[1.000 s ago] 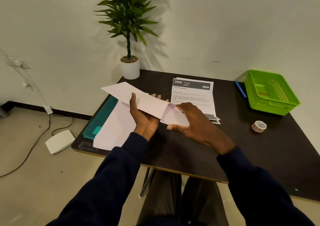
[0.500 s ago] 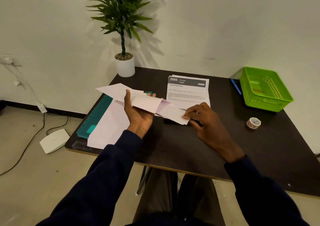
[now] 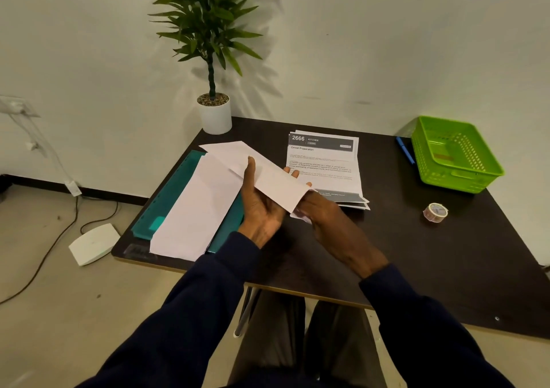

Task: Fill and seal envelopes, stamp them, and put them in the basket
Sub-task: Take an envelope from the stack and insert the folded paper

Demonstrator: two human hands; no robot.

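Observation:
My left hand (image 3: 262,206) grips a long white envelope (image 3: 268,176) above the table, thumb on top and fingertips showing past its far edge. My right hand (image 3: 324,218) is at the envelope's near right end, its fingers hidden under or inside that end, where a bit of folded white paper (image 3: 300,216) shows. A stack of printed sheets (image 3: 324,161) lies just beyond the hands. The green basket (image 3: 455,155) sits at the table's far right. A small roll of stamps (image 3: 435,212) lies in front of it.
A pile of white envelopes (image 3: 193,212) lies on a teal folder (image 3: 166,200) at the table's left. A potted plant (image 3: 214,111) stands at the far left corner. A blue pen (image 3: 404,149) lies beside the basket. A white box (image 3: 93,243) and cables are on the floor.
My right hand has come from the table back up to the envelope's right end, and its fingers have gone under or into that end. The left hand keeps its grip.

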